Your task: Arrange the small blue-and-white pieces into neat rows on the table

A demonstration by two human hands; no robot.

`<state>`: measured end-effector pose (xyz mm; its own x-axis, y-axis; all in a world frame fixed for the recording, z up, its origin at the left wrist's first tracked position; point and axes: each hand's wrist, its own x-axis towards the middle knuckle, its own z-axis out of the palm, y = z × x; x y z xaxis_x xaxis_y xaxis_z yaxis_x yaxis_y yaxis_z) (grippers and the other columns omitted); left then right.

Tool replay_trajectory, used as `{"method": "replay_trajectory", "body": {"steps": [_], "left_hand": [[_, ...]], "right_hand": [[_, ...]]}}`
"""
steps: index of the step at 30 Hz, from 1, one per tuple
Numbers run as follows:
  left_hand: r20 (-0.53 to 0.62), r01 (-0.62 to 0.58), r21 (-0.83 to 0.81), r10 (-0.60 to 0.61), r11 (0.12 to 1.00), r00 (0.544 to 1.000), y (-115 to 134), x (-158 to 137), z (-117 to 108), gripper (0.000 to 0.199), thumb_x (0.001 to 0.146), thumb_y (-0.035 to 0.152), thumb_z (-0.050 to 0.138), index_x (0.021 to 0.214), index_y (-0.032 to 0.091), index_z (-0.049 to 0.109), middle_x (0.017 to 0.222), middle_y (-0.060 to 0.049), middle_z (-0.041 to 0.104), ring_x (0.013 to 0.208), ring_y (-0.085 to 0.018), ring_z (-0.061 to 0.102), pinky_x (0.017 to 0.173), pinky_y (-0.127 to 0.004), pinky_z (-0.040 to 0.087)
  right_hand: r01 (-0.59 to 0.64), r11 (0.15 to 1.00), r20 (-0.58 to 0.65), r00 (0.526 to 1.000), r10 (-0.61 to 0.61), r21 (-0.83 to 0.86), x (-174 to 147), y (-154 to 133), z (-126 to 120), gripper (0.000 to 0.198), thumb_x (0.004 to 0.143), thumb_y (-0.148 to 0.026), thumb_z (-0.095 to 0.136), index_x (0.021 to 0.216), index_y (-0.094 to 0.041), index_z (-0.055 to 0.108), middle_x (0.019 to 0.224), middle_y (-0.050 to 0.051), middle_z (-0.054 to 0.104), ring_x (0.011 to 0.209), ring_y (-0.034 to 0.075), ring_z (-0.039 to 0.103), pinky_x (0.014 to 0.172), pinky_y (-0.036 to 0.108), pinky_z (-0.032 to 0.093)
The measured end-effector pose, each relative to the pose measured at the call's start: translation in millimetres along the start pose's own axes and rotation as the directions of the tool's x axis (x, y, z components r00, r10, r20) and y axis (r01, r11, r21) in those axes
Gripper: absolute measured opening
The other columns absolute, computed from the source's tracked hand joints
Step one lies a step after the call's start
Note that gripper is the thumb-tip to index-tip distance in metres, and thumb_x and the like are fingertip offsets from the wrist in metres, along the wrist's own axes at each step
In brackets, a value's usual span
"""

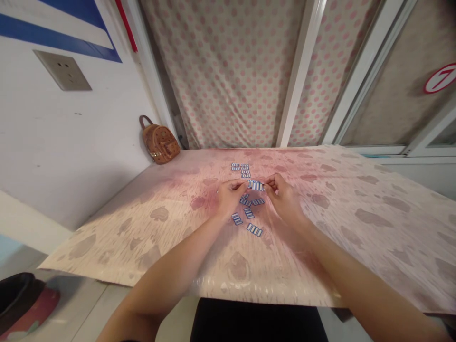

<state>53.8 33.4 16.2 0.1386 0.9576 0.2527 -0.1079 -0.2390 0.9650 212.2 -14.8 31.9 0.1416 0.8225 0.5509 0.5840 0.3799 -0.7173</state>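
Observation:
My left hand (228, 197) and my right hand (284, 195) are raised a little over the table, facing each other. Between them is a small flat blue piece with white stripes (255, 185), pinched at its left end by the left fingers and at its right end by the right. Below the hands, several similar striped pieces (254, 230) lie scattered at different angles, some touching or overlapping. Just beyond the hands, more striped pieces (245, 167) are laid close together in a neat group. Any printing on the pieces is too small to read.
A table (142, 247) has a pale pinkish cover with leaf-like shapes. At its far left corner, a small brown backpack (161, 142) leans by the wall. A dotted curtain (228, 71) hangs behind the far edge. On the floor at left stands a dark-lined red container (35, 308).

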Motion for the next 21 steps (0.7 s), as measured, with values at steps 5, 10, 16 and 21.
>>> {"method": "replay_trajectory", "body": {"steps": [5, 10, 16, 21], "left_hand": [[0.023, 0.001, -0.017, -0.001, 1.0, 1.0, -3.4, -3.4, 5.7, 0.02, 0.078, 0.036, 0.071, 0.085, 0.018, 0.077, 0.082, -0.006, 0.076, 0.076, -0.019, 0.07, 0.071, -0.03, 0.054], [0.033, -0.006, -0.033, 0.007, 0.999, 0.999, -8.9, -2.6, 8.0, 0.022, 0.078, 0.037, 0.072, 0.085, 0.017, 0.078, 0.086, -0.007, 0.076, 0.077, -0.02, 0.07, 0.072, -0.032, 0.055], [0.048, 0.034, -0.098, -0.029, 0.995, 0.998, -1.4, -6.3, 11.3, 0.02, 0.075, 0.033, 0.075, 0.085, 0.016, 0.078, 0.087, -0.008, 0.077, 0.079, -0.02, 0.071, 0.076, -0.034, 0.057], [0.044, 0.056, -0.108, -0.051, 0.993, 0.998, 0.9, -6.7, 11.9, 0.016, 0.076, 0.031, 0.074, 0.083, 0.017, 0.077, 0.085, -0.007, 0.076, 0.078, -0.019, 0.07, 0.074, -0.033, 0.056]], "right_hand": [[0.028, 0.999, -0.04, 0.999, -0.03, -0.041, -2.9, 1.9, 1.7, 0.008, 0.088, -0.026, 0.047, 0.088, -0.022, 0.053, 0.079, 0.004, 0.065, 0.07, 0.019, 0.059, 0.067, 0.032, 0.043], [0.033, 0.996, -0.049, 0.998, -0.037, -0.081, -4.6, 3.0, 4.2, 0.011, 0.089, -0.028, 0.046, 0.091, -0.022, 0.054, 0.082, 0.005, 0.067, 0.072, 0.02, 0.06, 0.068, 0.032, 0.044], [0.047, 0.993, -0.061, 0.997, -0.053, -0.106, -7.4, 3.7, 6.7, 0.012, 0.091, -0.029, 0.046, 0.093, -0.022, 0.056, 0.083, 0.005, 0.067, 0.072, 0.02, 0.061, 0.068, 0.032, 0.045], [0.074, 0.988, -0.032, 0.996, -0.079, -0.132, -6.6, 4.6, 5.9, 0.012, 0.091, -0.028, 0.048, 0.096, -0.022, 0.057, 0.087, 0.006, 0.065, 0.076, 0.02, 0.061, 0.071, 0.034, 0.047]]}}
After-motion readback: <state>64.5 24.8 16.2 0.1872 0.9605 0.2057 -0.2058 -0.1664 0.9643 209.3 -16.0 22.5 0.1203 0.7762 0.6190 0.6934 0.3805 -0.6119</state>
